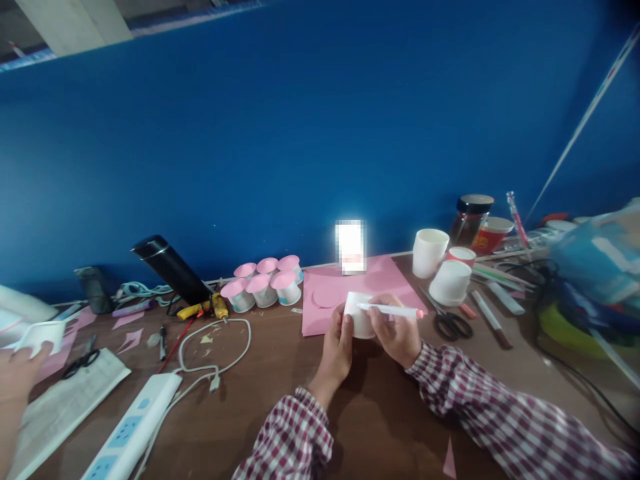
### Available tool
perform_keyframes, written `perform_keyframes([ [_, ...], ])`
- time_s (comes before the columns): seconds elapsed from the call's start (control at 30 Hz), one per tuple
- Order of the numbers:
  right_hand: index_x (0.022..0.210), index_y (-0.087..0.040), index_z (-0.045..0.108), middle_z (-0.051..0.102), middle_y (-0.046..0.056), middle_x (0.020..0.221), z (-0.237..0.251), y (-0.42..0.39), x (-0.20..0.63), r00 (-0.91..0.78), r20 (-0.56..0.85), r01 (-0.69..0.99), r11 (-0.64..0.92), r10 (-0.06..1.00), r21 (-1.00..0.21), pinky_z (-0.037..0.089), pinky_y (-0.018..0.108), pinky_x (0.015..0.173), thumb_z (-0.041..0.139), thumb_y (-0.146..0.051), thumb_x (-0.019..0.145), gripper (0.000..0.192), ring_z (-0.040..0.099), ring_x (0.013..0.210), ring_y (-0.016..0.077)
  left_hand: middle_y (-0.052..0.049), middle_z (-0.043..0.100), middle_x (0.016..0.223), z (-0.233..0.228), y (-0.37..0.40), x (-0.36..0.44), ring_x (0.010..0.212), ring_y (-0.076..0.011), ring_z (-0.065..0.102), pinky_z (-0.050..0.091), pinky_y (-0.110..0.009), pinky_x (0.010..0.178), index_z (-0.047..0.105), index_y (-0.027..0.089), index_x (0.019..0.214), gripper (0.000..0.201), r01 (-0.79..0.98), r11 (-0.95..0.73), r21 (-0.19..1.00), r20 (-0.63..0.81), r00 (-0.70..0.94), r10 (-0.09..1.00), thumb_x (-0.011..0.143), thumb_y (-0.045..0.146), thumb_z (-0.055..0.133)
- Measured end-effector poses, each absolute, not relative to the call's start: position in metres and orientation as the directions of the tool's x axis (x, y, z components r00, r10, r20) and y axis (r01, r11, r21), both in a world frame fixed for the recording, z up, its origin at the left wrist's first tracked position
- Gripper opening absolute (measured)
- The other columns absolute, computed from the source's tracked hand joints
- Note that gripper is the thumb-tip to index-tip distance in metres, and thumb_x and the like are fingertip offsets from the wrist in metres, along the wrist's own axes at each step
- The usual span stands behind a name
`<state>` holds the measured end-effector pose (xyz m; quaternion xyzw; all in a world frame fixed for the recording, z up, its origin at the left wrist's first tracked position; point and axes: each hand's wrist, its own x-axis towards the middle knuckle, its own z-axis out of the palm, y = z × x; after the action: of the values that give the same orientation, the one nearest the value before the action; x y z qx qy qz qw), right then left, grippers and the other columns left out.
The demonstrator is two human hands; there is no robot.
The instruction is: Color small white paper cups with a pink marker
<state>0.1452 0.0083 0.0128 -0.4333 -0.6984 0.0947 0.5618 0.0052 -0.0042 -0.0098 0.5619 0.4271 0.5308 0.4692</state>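
Observation:
My left hand (336, 350) grips a small white paper cup (358, 313) from its left side, just above the front edge of a pink paper sheet (385, 275). My right hand (399, 333) holds a white pen (393, 310) with a pink end, laid across the cup with its tip touching the cup's side. A pink paper circle (326, 297) lies on the sheet just left of the cup. Both sleeves are red-and-white plaid.
Several pink-topped cups (263, 281) cluster left of the sheet, with a yellow glue gun (205, 308), a black flask (171, 268) and a white power strip (131, 430). White cups (440, 263), scissors (450, 323) and pens lie right. Another person's hand (17, 373) holds a white cup (43, 333) at far left.

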Motion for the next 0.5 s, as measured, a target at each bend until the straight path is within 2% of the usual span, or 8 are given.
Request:
perform_keyframes([
  [0.1, 0.086, -0.018, 0.056, 0.060, 0.003, 0.070, 0.0154, 0.0075, 0.1458, 0.016, 0.723, 0.485, 0.627, 0.690, -0.609, 0.047, 0.026, 0.053, 0.047, -0.025, 0.090, 0.012, 0.057, 0.057, 0.0145, -0.008, 0.060, 0.120, -0.0088, -0.0048, 0.0056, 0.107, -0.0212, 0.056, 0.044, -0.034, 0.093, 0.050, 0.021, 0.122, 0.041, -0.026, -0.169, 0.985, 0.170, 0.047, 0.984, 0.092, 0.047, 0.040],
  [0.27, 0.095, -0.018, 0.059, 0.064, 0.006, 0.084, 0.0147, 0.0074, 0.1460, -0.051, 0.776, 0.483, 0.696, 0.629, -0.532, 0.050, 0.031, 0.069, 0.049, -0.020, 0.089, 0.012, 0.062, 0.075, 0.0187, -0.008, 0.063, 0.112, -0.0058, -0.0043, 0.0072, 0.103, -0.0214, 0.057, 0.045, -0.034, 0.089, 0.052, 0.021, 0.120, 0.041, -0.073, -0.142, 0.987, 0.144, 0.012, 0.990, 0.090, 0.048, 0.044],
  [0.5, 0.088, -0.018, 0.058, 0.063, 0.006, 0.079, 0.0111, 0.0078, 0.1449, -0.033, 0.761, 0.519, 0.662, 0.648, -0.540, 0.052, 0.031, 0.064, 0.051, -0.022, 0.088, 0.008, 0.061, 0.071, 0.0186, -0.008, 0.061, 0.114, -0.0057, -0.0033, 0.0076, 0.105, -0.0206, 0.056, 0.043, -0.033, 0.092, 0.052, 0.020, 0.120, 0.040, -0.048, -0.234, 0.971, 0.233, -0.022, 0.972, 0.090, 0.045, 0.046],
])
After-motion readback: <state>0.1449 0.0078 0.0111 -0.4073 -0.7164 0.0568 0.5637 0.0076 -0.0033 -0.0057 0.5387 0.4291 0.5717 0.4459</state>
